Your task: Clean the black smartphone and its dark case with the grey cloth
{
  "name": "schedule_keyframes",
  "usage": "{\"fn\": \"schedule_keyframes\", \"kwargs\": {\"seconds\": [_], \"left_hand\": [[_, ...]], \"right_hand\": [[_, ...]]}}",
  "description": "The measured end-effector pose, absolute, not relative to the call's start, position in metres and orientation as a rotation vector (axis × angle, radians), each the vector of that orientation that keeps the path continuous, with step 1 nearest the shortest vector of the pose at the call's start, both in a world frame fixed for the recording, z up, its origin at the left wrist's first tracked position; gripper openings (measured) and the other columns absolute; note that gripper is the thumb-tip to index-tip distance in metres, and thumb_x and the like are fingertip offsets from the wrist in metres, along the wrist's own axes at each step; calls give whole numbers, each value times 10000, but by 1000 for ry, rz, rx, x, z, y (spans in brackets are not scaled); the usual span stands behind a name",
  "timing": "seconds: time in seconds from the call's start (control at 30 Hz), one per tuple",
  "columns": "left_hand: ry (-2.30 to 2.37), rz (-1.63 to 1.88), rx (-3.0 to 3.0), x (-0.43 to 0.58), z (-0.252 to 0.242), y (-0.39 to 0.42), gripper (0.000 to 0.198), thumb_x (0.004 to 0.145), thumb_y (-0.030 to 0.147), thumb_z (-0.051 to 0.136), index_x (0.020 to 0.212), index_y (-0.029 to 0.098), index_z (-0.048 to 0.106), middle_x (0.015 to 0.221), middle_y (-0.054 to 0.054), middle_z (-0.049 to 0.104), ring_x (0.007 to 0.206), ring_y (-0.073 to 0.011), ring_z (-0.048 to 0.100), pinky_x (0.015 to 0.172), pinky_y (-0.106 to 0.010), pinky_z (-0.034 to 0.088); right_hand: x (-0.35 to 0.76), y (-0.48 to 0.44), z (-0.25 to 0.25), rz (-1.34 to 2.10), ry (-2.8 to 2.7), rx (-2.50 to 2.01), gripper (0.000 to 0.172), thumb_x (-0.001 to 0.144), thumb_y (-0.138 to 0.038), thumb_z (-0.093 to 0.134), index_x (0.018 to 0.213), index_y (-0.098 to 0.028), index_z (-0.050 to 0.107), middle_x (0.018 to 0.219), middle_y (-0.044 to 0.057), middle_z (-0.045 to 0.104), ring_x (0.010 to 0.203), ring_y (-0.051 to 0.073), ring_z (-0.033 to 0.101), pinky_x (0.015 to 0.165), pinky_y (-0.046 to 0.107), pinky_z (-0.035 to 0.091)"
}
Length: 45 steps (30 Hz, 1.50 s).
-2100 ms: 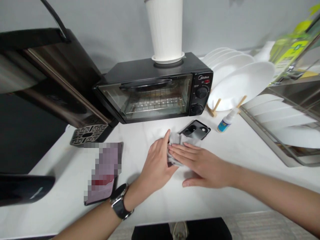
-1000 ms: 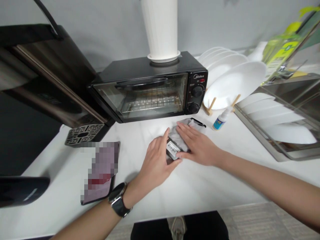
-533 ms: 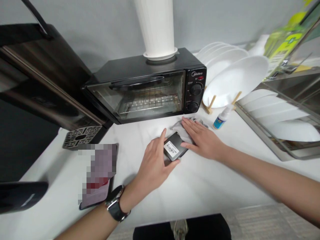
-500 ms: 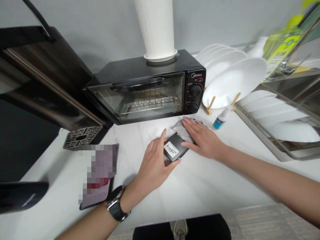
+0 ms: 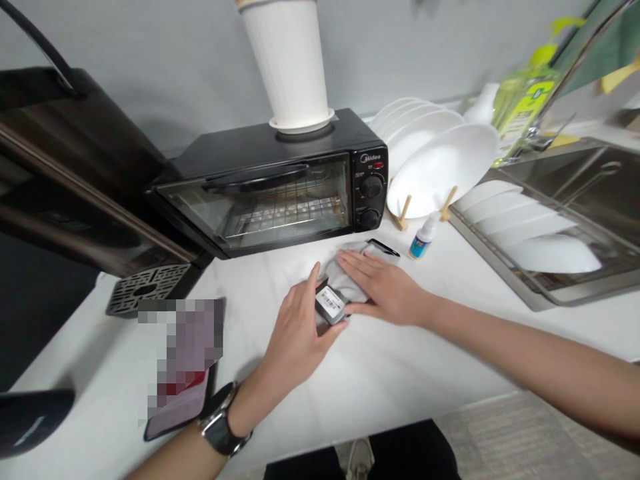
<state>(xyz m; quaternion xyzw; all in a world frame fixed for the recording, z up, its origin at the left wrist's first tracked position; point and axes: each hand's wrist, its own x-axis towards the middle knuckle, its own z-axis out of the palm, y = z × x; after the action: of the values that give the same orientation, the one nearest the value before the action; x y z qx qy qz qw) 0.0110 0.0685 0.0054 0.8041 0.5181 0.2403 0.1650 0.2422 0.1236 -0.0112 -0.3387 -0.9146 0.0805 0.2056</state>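
Note:
My left hand [image 5: 295, 330] grips the near end of a flat dark device [image 5: 331, 304] with a white barcode label, lying on the white counter [image 5: 400, 367]. My right hand [image 5: 381, 289] lies flat on a grey cloth [image 5: 336, 272] and presses it onto the device's far part. A black phone case [image 5: 383, 247] peeks out just beyond the right fingertips.
A black toaster oven [image 5: 280, 187] with a white cup [image 5: 287, 63] on top stands behind. A small dropper bottle [image 5: 423, 236], white plates in a rack [image 5: 440, 167], a steel dish tray [image 5: 545, 227], a phone [image 5: 183, 360] at left and a drip grille [image 5: 143, 290] surround the hands.
The right hand with the cloth has slid back toward me over the device, covering more of it. The left hand keeps its grip. The view has shifted left.

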Motion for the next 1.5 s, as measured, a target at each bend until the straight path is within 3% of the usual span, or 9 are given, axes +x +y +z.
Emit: {"fn": "schedule_keyframes", "kwargs": {"seconds": [0.2, 0.3, 0.43, 0.53, 0.7, 0.9, 1.07, 1.2, 1.5], "left_hand": [[1450, 711, 2294, 11, 3, 67, 1040, 879, 272, 734, 1649, 253, 36, 1456, -176, 513, 1337, -347, 504, 1119, -592, 439], [1421, 705, 2303, 9, 2, 67, 1054, 860, 222, 725, 1651, 247, 28, 1446, -175, 515, 1326, -343, 506, 1118, -587, 442], [1466, 705, 2288, 10, 3, 68, 1049, 885, 358, 756, 1648, 275, 41, 1452, -163, 517, 1339, -350, 500, 1122, -598, 432], [1490, 694, 2263, 11, 4, 67, 1050, 881, 361, 765, 1646, 278, 51, 1418, -155, 534, 1319, -344, 515, 1107, -588, 447], [1440, 693, 2283, 11, 4, 65, 1077, 857, 257, 759, 1648, 267, 28, 1470, -177, 487, 1339, -351, 487, 1125, -591, 436], [1469, 723, 2253, 10, 3, 66, 1065, 868, 349, 777, 1646, 290, 52, 1417, -154, 523, 1315, -349, 511, 1114, -594, 439], [1456, 700, 2264, 10, 4, 65, 1062, 868, 262, 750, 1649, 260, 30, 1472, -174, 485, 1355, -345, 480, 1139, -588, 423], [1490, 694, 2219, 9, 5, 65, 1060, 872, 341, 769, 1648, 267, 51, 1428, -148, 522, 1339, -333, 492, 1144, -582, 422], [1487, 692, 2180, 8, 6, 67, 1030, 877, 346, 754, 1645, 307, 70, 1422, -138, 509, 1359, -336, 493, 1150, -600, 411]], "right_hand": [[226, 95, -8, 267, -2653, -737, 1089, 923, -809, 458, 1630, -18, 212, 1669, 264, 253, 1588, 330, 206, 1302, 535, 218], [221, 88, -7, 308, -2723, -569, 1040, 950, -786, 436, 1617, -10, 254, 1667, 236, 286, 1585, 294, 232, 1316, 472, 192], [240, 116, -12, 186, -2556, -987, 959, 993, -740, 379, 1617, -20, 264, 1659, 255, 286, 1569, 334, 273, 1287, 565, 246], [245, 121, -12, 158, -2502, -1090, 1028, 954, -780, 421, 1621, -16, 250, 1658, 281, 263, 1570, 378, 246, 1273, 616, 243], [226, 97, -9, 271, -2705, -605, 1066, 937, -789, 463, 1645, -43, 184, 1676, 233, 259, 1588, 313, 218, 1303, 513, 229], [239, 115, -16, 89, -2487, -1062, 1030, 961, -761, 432, 1653, -52, 150, 1663, 283, 220, 1570, 404, 231, 1245, 655, 278], [230, 104, -15, 246, -2660, -676, 1081, 929, -776, 498, 1653, -56, 146, 1688, 236, 223, 1594, 326, 192, 1297, 540, 230], [235, 111, -17, 126, -2475, -1038, 1027, 957, -745, 478, 1652, -58, 163, 1673, 267, 234, 1574, 383, 227, 1276, 619, 228], [233, 109, -19, 166, -2442, -1066, 1040, 953, -778, 434, 1643, -37, 197, 1662, 272, 265, 1563, 391, 262, 1280, 604, 233]]}}
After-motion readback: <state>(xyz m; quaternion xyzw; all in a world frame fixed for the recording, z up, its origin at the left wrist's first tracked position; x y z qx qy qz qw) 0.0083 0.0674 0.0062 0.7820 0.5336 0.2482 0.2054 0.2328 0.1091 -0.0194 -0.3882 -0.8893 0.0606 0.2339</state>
